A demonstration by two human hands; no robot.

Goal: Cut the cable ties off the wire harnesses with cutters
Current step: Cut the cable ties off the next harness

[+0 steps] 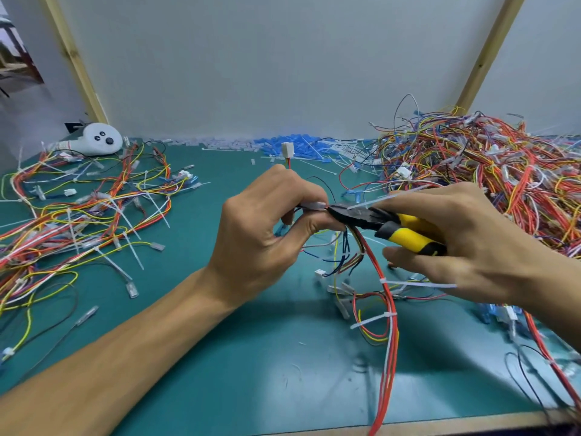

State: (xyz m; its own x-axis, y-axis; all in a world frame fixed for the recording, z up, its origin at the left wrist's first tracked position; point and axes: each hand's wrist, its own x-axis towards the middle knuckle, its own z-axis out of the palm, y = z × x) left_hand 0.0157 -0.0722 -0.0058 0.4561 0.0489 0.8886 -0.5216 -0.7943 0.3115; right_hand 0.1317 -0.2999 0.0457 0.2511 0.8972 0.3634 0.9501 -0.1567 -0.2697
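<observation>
My left hand (267,228) grips a wire harness (385,297) above the green mat, its fingers curled round the bundle near a white sleeve. A white connector (287,150) sticks up behind that hand. My right hand (465,243) holds yellow-and-black cutters (386,225). The dark jaws of the cutters sit at a white cable tie (361,205) on the bundle, right beside my left fingertips. The harness's red, yellow and blue wires hang down toward the mat, with more white cable ties (374,319) on them.
A large tangled pile of harnesses (490,171) fills the right back. Looser wires and cut ties (81,212) spread over the left. Blue and clear plastic bits (270,144) line the back wall. A white device with buttons (99,140) lies back left.
</observation>
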